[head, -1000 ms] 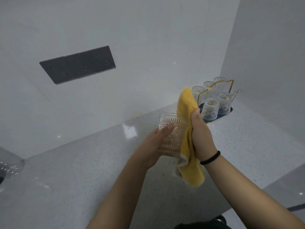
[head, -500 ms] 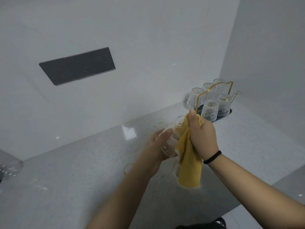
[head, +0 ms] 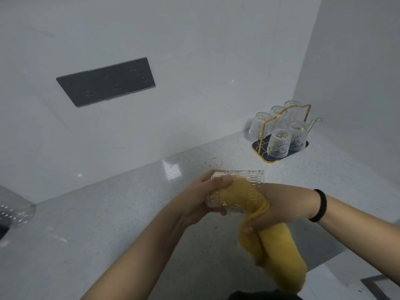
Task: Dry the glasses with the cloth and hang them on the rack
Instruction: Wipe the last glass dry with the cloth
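The ribbed glass [head: 236, 191] is lying sideways in the air above the counter [head: 108, 224], left hand [head: 201, 202] wrapped round its base. Yellow cloth [head: 279, 252] is stuffed into its mouth, the right hand [head: 279, 208] gripping that cloth. Gold wire rack [head: 287, 118] sits in the counter's far right corner with five glasses [head: 278, 144] on it upside down.

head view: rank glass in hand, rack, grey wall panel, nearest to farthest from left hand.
1. Glass: gripped by the left hand, on its side.
2. Rack: on the counter, up and right, in the corner.
3. Grey wall panel: on the wall, upper left.
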Available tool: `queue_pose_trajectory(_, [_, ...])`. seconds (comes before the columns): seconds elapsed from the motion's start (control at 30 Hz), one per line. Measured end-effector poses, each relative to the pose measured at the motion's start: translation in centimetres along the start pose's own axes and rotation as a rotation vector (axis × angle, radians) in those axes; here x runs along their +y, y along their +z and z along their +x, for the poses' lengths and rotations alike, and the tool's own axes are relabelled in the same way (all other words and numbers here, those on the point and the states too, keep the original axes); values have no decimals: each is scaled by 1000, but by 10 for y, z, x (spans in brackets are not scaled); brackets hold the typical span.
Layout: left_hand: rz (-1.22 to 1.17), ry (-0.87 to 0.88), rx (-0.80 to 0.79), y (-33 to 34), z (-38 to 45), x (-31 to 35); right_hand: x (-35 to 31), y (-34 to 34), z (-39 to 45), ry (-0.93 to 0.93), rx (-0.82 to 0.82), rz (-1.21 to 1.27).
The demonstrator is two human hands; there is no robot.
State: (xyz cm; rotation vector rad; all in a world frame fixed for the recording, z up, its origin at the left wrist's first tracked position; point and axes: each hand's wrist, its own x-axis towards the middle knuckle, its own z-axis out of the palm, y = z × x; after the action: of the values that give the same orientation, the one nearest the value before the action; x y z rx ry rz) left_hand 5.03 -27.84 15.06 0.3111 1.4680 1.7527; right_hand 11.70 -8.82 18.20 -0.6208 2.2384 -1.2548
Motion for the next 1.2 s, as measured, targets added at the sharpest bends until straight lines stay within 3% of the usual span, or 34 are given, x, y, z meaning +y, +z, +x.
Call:
queue_pose_trajectory(0.2, [-47,-195,-35,2,2,6,14,9,4,-129,184,-261])
queue_pose_trajectory(0.3, [18,-150,-16,2,6,4,15,-1,1,-54,239,-36])
queue_pose_trajectory(0.43, [299,174,25,-3,8,-7,22,-14,1,-3,268,622])
queue_pose_trajectory(0.53, [270,236,64,-3,11,-18,21,-17,2,1,215,751])
queue_pose_trajectory(0.57, [193,195,34,-2,12,-18,15,-17,1,4,222,662])
queue_pose_trajectory(0.7, [-145,-94,-35,-1,9,-7,-1,-10,-2,41,232,-177])
queue_pose_trajectory(0.77, [-124,-175,-87,-2,5,-2,-4,-7,-4,18,214,-231])
queue_pose_trajectory(0.87, [-35,-123,-117,-3,4,-2,2,-12,-6,15,259,-40])
queue_pose_trajectory(0.97, [180,124,33,-2,4,-10,13,-13,-1,-12,308,516])
queue_pose_trajectory(1.03, [220,206,78,0,6,-15,15,-13,2,-2,253,801])
queue_pose_trajectory(1.2, [90,100,7,-6,9,-12,8,-21,3,-72,-35,826])
